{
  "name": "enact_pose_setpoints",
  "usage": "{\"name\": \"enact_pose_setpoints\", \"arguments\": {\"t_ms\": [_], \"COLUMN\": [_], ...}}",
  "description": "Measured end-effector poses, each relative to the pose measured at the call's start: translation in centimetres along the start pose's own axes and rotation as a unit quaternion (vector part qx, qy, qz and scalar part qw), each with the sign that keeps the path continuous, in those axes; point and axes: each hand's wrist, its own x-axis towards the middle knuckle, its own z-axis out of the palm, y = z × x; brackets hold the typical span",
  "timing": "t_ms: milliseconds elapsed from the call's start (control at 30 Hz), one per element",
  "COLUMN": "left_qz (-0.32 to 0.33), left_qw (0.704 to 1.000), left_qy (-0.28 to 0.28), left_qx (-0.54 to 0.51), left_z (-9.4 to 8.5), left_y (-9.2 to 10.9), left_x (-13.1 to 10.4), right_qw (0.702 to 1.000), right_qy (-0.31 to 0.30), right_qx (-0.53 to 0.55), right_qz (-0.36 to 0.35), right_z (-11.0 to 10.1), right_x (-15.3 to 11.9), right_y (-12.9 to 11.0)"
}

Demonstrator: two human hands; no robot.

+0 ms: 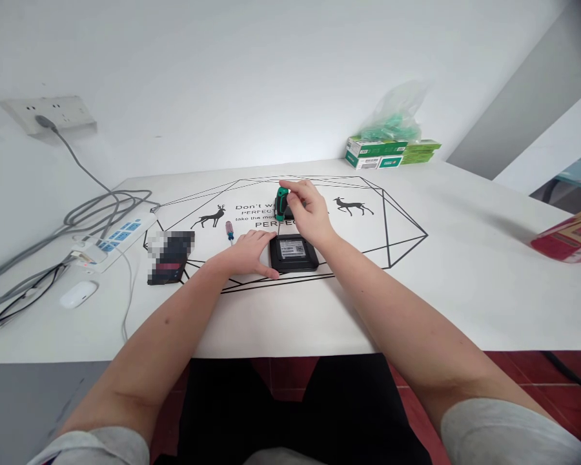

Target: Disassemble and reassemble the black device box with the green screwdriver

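A flat black square device [293, 253] with a white label lies on the table mat. My left hand [250, 254] grips its left side, thumb at the near corner and fingertips at the far corner. Closed around a screwdriver [281, 204] with a green and black handle is my right hand [312, 212], its index finger over the handle's top. The screwdriver stands nearly upright, its shaft meeting the device's far left corner; the tip is too small to make out. Behind it sits another dark object [297, 211], mostly hidden by my right hand. A smaller screwdriver [230, 232] lies left.
A dark, partly pixelated phone [174, 258] lies to the left. Farther left are a power strip [121, 242], coiled cables, a white earbud case [79, 294] and glasses [26, 294]. Green-white boxes [375, 153] stand against the wall; a red package [569, 237] sits at right.
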Motion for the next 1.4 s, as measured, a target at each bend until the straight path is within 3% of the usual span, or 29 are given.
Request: {"name": "enact_pose_setpoints", "arguments": {"t_ms": [133,300,433,767,933,1233,1400], "left_qz": [-0.001,0.0,0.0,-0.003,-0.007,-0.008,-0.008], "left_qw": [1.0,1.0,1.0,1.0,0.999,0.999,0.999], "left_qy": [-0.004,-0.006,-0.008,-0.016,-0.016,-0.016,-0.018], "left_qx": [-0.002,0.004,0.011,0.025,0.027,0.032,0.029], "left_z": [-0.1,-0.1,0.0,-0.2,-0.2,-0.3,-0.3], "left_y": [0.1,0.1,0.0,0.2,0.2,0.3,0.3], "left_x": [-0.1,0.0,0.1,0.0,-0.1,-0.1,0.0], "right_qw": [0.999,0.989,0.99,1.0,1.0,0.999,0.986], "right_qy": [0.004,-0.041,-0.006,0.009,0.015,0.008,-0.011], "right_qx": [0.031,0.114,0.104,0.006,0.014,0.031,0.142], "right_qz": [0.028,0.084,0.097,0.012,-0.02,0.029,0.09], "right_z": [0.5,1.1,1.3,0.6,0.6,0.5,1.3], "right_x": [-0.1,-0.2,-0.2,-0.3,-0.1,0.3,0.1], "right_y": [-0.1,-0.7,-1.3,-1.5,-0.7,0.1,-0.6]}}
